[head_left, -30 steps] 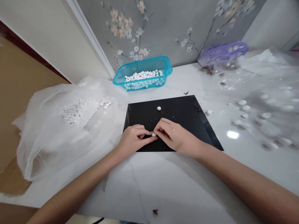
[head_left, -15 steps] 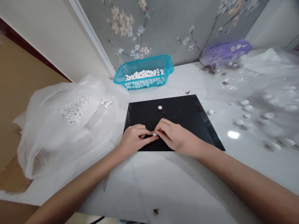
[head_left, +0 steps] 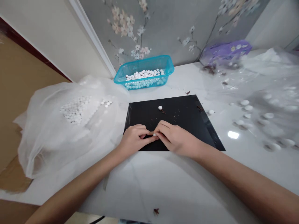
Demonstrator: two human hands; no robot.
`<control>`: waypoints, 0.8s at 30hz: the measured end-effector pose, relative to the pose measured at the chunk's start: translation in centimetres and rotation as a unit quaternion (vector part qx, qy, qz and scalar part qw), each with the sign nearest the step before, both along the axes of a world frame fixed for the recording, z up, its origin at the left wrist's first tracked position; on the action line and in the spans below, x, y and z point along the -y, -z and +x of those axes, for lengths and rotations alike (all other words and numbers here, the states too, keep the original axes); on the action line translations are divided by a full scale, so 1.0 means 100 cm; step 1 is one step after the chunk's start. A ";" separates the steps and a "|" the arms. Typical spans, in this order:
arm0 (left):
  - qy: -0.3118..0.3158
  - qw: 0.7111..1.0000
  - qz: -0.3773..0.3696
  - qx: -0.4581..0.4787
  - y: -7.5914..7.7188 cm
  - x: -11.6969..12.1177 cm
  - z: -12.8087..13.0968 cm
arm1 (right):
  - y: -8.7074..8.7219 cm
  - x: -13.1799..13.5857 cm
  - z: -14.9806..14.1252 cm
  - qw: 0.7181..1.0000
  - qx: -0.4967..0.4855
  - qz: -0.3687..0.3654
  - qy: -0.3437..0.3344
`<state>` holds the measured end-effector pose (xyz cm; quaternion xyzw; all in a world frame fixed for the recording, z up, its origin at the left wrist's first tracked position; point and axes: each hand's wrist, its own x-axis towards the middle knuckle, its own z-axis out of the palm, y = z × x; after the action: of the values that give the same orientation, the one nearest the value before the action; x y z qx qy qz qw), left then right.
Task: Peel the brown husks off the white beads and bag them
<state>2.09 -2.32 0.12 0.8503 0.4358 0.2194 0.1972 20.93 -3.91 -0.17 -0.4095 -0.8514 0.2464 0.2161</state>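
Over the black mat (head_left: pixel 187 124), my left hand (head_left: pixel 135 138) pinches a small white ball (head_left: pixel 154 134) between thumb and index finger. Pressed against the same ball from the right are the closed fingertips of my right hand (head_left: pixel 175 138), which partly cover it. Whether the right fingers also grip something tiny is hidden. Just beyond the hands, another white ball (head_left: pixel 160 108) rests on the mat beside a dark brown twig-like piece (head_left: pixel 163 111). Small brown crumbs are scattered around it.
A blue plastic basket (head_left: pixel 121 81) of white balls stands against the wall. On the left, a translucent bag (head_left: pixel 46 140) holds many small white pieces. Clear plastic (head_left: pixel 257 81) and loose white balls (head_left: pixel 249 108) lie right. Brown bits (head_left: pixel 156 211) sit near the front edge.
My right hand has shifted slightly left and down, and its fingertips now cover more of the ball. The left hand has stayed nearly still.
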 end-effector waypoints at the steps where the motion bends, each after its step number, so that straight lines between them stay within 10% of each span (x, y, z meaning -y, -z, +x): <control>1: 0.000 1.000 0.000 0.001 0.000 0.000 0.000 | 0.001 0.000 0.001 1.000 -0.021 -0.001 -0.001; 24: -0.002 1.000 0.001 0.008 -0.001 0.001 0.002 | 0.003 0.000 0.003 0.996 -0.090 -0.010 -0.022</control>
<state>2.31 -2.45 0.22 0.8478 0.4359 0.2269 0.1995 21.21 -3.96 -0.45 -0.3692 -0.8348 0.2956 0.2817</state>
